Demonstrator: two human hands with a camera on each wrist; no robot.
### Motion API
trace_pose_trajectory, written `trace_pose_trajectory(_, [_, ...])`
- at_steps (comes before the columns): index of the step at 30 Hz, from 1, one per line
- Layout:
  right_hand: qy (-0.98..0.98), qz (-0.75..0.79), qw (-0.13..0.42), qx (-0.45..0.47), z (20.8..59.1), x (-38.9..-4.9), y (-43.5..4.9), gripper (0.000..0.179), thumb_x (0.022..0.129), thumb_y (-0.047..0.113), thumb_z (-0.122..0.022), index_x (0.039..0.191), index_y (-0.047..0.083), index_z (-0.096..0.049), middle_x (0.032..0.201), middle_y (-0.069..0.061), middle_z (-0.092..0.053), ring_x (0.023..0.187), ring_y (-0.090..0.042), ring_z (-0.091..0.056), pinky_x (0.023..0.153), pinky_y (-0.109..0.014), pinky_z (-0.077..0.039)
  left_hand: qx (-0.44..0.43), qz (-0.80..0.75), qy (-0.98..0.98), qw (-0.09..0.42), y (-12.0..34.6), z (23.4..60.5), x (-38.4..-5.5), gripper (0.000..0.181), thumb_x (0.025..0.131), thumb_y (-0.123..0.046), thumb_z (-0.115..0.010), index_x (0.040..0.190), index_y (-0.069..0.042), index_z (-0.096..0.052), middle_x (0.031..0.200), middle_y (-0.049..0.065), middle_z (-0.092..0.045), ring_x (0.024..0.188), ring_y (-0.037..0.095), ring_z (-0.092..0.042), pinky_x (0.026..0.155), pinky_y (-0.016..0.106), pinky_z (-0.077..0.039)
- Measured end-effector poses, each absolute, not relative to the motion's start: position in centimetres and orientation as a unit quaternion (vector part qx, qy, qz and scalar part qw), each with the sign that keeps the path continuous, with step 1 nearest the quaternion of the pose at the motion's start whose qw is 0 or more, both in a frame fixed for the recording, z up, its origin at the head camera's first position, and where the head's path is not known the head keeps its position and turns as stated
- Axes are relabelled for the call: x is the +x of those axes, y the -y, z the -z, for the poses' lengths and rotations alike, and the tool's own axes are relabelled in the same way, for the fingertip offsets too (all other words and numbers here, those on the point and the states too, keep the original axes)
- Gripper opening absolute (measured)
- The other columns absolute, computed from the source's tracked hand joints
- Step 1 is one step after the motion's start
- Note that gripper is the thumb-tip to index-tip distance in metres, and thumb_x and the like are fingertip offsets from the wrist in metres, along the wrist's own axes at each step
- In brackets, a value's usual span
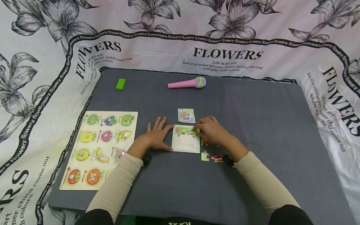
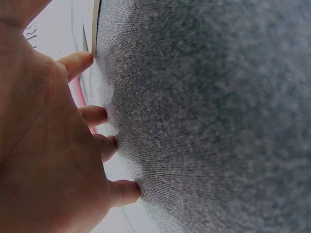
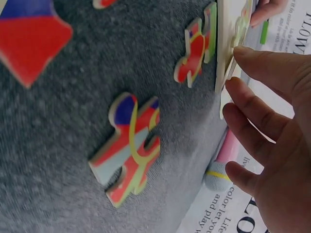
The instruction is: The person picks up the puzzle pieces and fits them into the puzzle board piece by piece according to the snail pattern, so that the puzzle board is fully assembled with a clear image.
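Note:
A small cream puzzle board (image 1: 185,145) lies on the grey table, with joined green and pink pieces (image 1: 182,130) along its top. My left hand (image 1: 154,137) is spread beside it, thumb at the lower left corner and index finger at the upper left. Its other fingertips rest on the cloth in the left wrist view. My right hand (image 1: 212,131) pinches a green puzzle piece (image 1: 194,132) between thumb and index finger at the board's upper right. Loose pieces lie near the right wrist, including a green-pink piece (image 1: 205,155) and a red-blue piece (image 3: 131,145).
Just beyond the board lies a square picture card (image 1: 186,115). A large fruit board (image 1: 94,145) covers the table's left side, partly under the left forearm. Farther back are a pink toy microphone (image 1: 182,84) and a green block (image 1: 120,84).

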State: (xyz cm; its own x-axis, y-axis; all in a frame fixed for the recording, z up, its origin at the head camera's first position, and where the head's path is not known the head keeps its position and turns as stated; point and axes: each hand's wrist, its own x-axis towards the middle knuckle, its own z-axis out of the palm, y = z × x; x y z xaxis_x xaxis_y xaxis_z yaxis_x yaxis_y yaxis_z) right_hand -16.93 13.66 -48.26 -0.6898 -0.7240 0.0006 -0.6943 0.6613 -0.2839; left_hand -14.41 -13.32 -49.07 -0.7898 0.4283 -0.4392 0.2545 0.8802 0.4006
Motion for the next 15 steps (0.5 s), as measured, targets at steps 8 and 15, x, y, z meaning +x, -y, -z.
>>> trace_pose_trajectory(8, [-0.915, 0.114, 0.065, -0.382, 48.45, -16.89, -13.21, 0.020, 0.087, 0.014, -0.073, 0.106, 0.016, -0.075, 0.105, -0.004, -0.066, 0.106, -0.025, -0.059, 0.104, -0.054, -0.034, 0.183, -0.162, -0.931, 0.271, 13.32, 48.97, -14.52, 0.106, 0.072, -0.054, -0.080, 0.156, -0.027, -0.021, 0.163, 0.015, 0.005, 0.148, 0.036, 0.013, 0.111, 0.069, 0.000])
trace_pose_trajectory(15, [-0.917, 0.110, 0.066, -0.377, 48.58, -16.77, -13.00, 0.020, 0.086, 0.015, -0.074, 0.106, 0.016, -0.075, 0.105, -0.003, -0.066, 0.107, -0.025, -0.058, 0.104, -0.054, -0.033, 0.182, -0.163, -0.931, 0.273, 13.42, 49.23, -14.50, 0.106, 0.072, -0.054, -0.080, 0.156, -0.027, -0.021, 0.163, 0.015, 0.005, 0.148, 0.036, 0.013, 0.111, 0.069, 0.001])
